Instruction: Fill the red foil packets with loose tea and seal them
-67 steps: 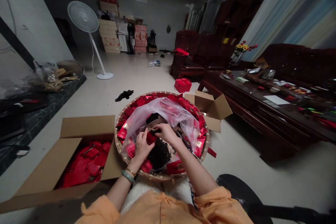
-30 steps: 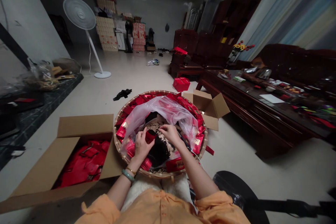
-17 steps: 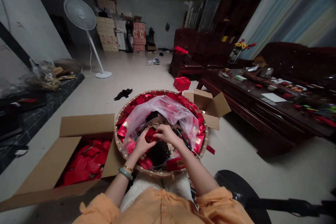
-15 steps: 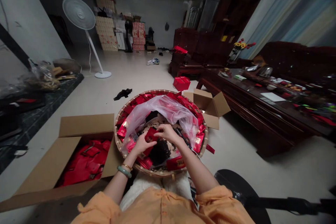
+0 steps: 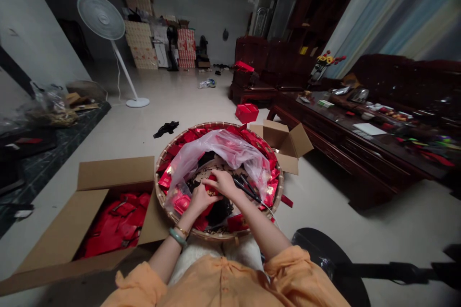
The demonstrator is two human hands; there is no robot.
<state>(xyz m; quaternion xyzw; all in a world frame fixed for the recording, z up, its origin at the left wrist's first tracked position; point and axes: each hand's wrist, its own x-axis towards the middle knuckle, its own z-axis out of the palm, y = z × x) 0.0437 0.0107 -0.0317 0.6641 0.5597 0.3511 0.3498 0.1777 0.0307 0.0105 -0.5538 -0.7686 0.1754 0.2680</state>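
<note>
Both hands hold a small red packet (image 5: 212, 188) over a round woven bamboo basket (image 5: 161, 201) on my lap. My left hand (image 5: 201, 199) is closed on its left and lower side. My right hand (image 5: 222, 183) grips its upper right, the fingers bent over it. Beneath them lies a heap of dark loose leaves (image 5: 220, 211) on a clear plastic bag (image 5: 216, 143) whose edge is folded up inside the basket. Red packets (image 5: 271, 192) line the basket's rim. A black pen-like tool with a cord (image 5: 248, 191) rests right of my right hand.
An open carton (image 5: 90, 220) full of red pouches stands at the left, and a smaller open carton (image 5: 288, 141) at the right behind the basket. A red box (image 5: 247, 112) is on the floor. A dark wooden table (image 5: 338, 139) runs along the right; a white fan (image 5: 124, 76) stands back left.
My hands have come closer together around the red packet, which now shows a printed gold face. The right hand has shifted slightly left. The whole view has turned a little.
</note>
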